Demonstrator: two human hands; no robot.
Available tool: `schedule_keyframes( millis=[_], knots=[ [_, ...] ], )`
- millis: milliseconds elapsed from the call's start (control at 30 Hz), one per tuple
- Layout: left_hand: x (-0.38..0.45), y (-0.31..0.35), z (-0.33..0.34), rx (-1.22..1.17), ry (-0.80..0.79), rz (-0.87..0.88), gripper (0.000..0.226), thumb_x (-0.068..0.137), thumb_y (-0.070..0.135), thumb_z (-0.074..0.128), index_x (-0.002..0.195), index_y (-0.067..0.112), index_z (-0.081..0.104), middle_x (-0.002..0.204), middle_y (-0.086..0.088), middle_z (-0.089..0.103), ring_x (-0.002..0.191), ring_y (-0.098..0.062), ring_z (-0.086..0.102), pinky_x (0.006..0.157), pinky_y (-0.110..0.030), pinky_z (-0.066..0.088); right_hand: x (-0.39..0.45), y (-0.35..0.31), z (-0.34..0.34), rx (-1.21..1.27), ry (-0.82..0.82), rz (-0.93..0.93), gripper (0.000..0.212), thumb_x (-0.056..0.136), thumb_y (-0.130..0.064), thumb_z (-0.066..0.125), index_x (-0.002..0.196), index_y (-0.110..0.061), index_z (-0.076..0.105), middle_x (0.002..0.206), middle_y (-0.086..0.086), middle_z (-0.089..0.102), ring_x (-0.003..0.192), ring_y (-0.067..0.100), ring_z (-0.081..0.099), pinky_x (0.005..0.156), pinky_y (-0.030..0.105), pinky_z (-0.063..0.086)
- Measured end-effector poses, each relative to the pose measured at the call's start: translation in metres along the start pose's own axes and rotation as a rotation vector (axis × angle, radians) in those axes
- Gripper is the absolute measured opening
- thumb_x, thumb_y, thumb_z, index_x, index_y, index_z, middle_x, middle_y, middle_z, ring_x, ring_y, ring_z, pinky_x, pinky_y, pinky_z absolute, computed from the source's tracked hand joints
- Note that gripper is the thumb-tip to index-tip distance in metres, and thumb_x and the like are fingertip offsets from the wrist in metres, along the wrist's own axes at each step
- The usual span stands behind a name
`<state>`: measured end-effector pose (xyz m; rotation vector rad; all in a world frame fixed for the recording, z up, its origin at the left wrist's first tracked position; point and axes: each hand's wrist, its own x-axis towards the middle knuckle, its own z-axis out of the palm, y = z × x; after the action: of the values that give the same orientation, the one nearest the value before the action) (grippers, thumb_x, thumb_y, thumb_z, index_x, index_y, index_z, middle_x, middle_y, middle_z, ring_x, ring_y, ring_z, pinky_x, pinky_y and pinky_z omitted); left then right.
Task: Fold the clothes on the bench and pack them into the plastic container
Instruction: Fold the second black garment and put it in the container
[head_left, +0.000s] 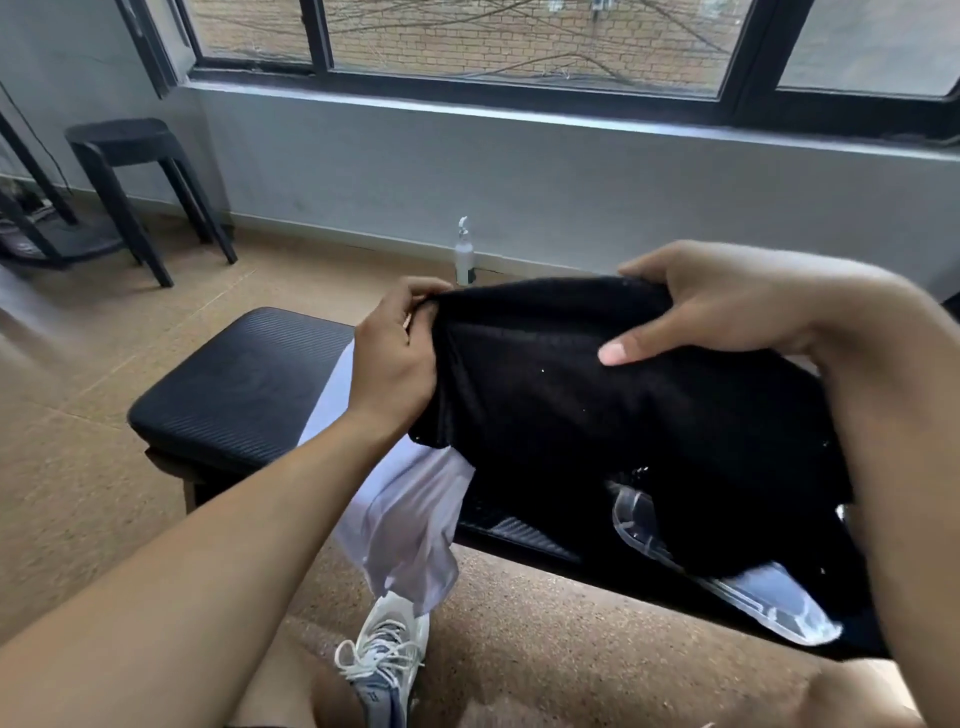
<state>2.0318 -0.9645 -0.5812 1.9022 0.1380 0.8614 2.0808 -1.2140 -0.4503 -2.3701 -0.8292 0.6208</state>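
A black garment (597, 415) hangs in the air over the black padded bench (234, 379). My left hand (397, 353) pinches its upper left edge. My right hand (727, 306) grips the upper right edge, thumb on the front of the cloth. A white garment (405, 519) lies across the bench beneath and droops over the front edge. The clear plastic container (727, 577) sits on the bench at the right, mostly hidden by the black garment.
A black stool (135, 171) stands at the far left near the wall. A small spray bottle (464, 252) stands on the floor by the wall behind the bench. My white sneaker (384, 660) is on the floor in front of the bench.
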Motion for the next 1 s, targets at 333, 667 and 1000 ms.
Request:
schedule_keyframes(
  millis=[333,667,1000],
  knots=[
    [0.006,-0.049,0.006,0.426,-0.489,-0.21,0.034,0.078,0.067,0.07,0.086,0.034,0.066,0.084,0.014,0.068,0.081,-0.007,0.062,0.08,-0.038,0.055,0.044,0.134,0.033,-0.405,0.489,0.441,0.014,0.086,-0.042,0.07,0.088,-0.035,0.058,0.104,-0.01,0.067,0.1,0.022,0.062,0.079,0.033,0.044],
    [-0.013,-0.033,0.017,0.663,-1.195,-0.034,0.071,0.043,0.052,0.097,0.091,0.033,0.048,0.094,0.011,0.056,0.082,-0.012,0.053,0.066,-0.026,0.042,0.027,0.158,0.038,-0.493,0.039,0.651,0.06,0.064,-0.061,0.084,0.099,-0.014,0.069,0.092,-0.003,0.069,0.089,0.022,0.065,0.082,0.034,0.054],
    [-0.015,-0.041,0.023,0.294,-0.829,-0.088,0.022,0.091,0.016,0.047,0.075,0.018,0.063,0.071,0.01,0.065,0.069,-0.006,0.056,0.073,-0.032,0.046,0.025,0.161,0.044,0.438,0.393,0.352,0.017,0.094,-0.027,0.069,0.098,-0.011,0.07,0.094,0.007,0.074,0.082,0.019,0.069,0.075,0.033,0.057]
  ],
)
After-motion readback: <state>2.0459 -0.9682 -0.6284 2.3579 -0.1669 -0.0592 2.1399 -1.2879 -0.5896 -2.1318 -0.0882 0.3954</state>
